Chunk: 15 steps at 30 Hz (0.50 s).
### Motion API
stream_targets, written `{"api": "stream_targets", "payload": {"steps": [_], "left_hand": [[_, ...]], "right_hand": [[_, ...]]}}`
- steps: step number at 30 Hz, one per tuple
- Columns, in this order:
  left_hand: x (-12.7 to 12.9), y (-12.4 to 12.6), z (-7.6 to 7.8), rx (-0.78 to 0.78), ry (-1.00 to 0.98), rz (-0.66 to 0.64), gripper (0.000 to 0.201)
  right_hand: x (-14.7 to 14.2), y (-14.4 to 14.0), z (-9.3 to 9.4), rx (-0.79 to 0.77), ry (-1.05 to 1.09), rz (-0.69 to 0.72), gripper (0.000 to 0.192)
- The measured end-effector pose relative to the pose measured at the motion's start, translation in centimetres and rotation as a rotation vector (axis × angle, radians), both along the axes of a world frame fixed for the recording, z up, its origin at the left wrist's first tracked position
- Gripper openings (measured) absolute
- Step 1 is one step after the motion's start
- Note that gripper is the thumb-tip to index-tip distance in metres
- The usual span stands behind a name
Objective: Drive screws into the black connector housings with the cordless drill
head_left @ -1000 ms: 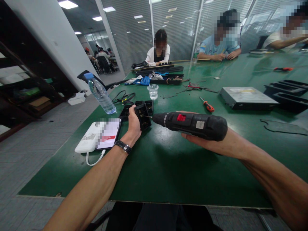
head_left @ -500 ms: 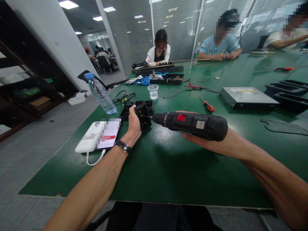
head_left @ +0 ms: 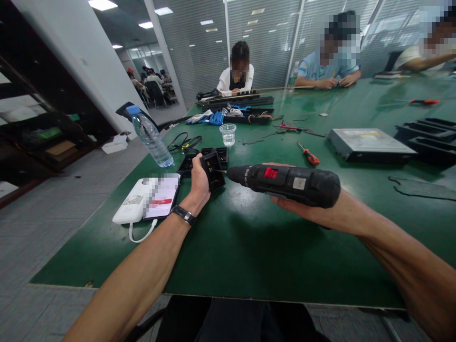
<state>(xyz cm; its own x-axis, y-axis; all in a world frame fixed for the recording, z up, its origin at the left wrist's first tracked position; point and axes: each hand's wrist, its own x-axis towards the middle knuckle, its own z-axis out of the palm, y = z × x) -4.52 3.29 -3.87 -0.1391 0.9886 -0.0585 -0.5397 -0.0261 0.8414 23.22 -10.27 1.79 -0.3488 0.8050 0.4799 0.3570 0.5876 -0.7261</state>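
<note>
My left hand [head_left: 199,180] is closed around the side of a small black box [head_left: 215,179] with its open face tilted toward the right. Small brassy bits show inside it, too small to name. My right hand [head_left: 290,203] grips a black cordless drill [head_left: 285,184] with a red switch on top, held level and pointing left. Its thin bit reaches into the box's open side; whether the tip meets a screw cannot be made out. Most of my right fingers and the drill's handle are hidden under its body. More black compartments [head_left: 222,156] lie behind the held box.
Left of my hands are a white power bank [head_left: 134,202], a phone [head_left: 164,195] and a water bottle [head_left: 151,137]. Beyond stand a clear cup [head_left: 228,135], a screwdriver [head_left: 309,155] and a silver disc drive [head_left: 372,145]. Several people sit at the green table's [head_left: 249,261] far side.
The whole view has shifted slightly. Both hands, the box and the drill keep nearly the same positions relative to each other.
</note>
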Motion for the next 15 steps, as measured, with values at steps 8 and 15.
{"api": "stream_targets", "payload": {"steps": [8, 15], "left_hand": [[-0.08, 0.32, -0.22, 0.020, 0.019, -0.010, 0.048], [-0.30, 0.54, -0.67, 0.036, 0.048, -0.023, 0.053]], "right_hand": [[-0.03, -0.09, 0.14, 0.042, -0.042, -0.004, 0.055], [-0.03, -0.10, 0.11, -0.001, -0.027, -0.005, 0.059]]}}
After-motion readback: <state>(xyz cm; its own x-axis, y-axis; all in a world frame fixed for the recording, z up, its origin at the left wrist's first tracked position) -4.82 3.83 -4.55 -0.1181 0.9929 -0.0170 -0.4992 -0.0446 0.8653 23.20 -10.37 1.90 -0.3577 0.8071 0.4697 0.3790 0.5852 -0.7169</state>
